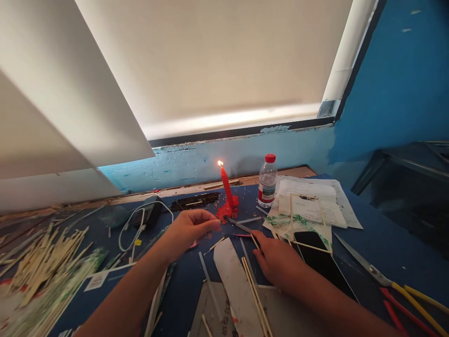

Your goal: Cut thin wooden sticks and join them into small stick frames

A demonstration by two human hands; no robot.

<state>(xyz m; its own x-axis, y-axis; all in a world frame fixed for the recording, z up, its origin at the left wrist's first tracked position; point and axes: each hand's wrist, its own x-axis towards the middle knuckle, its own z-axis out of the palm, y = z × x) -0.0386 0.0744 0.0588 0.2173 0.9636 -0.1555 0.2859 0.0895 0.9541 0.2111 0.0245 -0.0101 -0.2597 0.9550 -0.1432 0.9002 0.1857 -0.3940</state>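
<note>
A lit red candle (227, 187) stands, slightly tilted, in a pool of melted red wax (228, 210). My left hand (191, 231) is just in front of the wax, thumb and fingers pinched together; whatever is between them is too small to make out. To the right, my right hand (277, 257) is closed around the near end of a translucent glue stick (242, 226), whose dark tip points at the wax. Another glue stick (251, 220) lies behind it. A frame of thin wooden sticks (291, 220) rests beside my right hand, over papers and a black phone (324, 260).
A water bottle (267, 182) with a red cap stands behind the papers (336, 201). Scissors (372, 269) lie at the right. Many thin wooden sticks (45, 262) are heaped at the left, near a white cable (122, 234). Dark sticks (196, 201) lie left of the candle.
</note>
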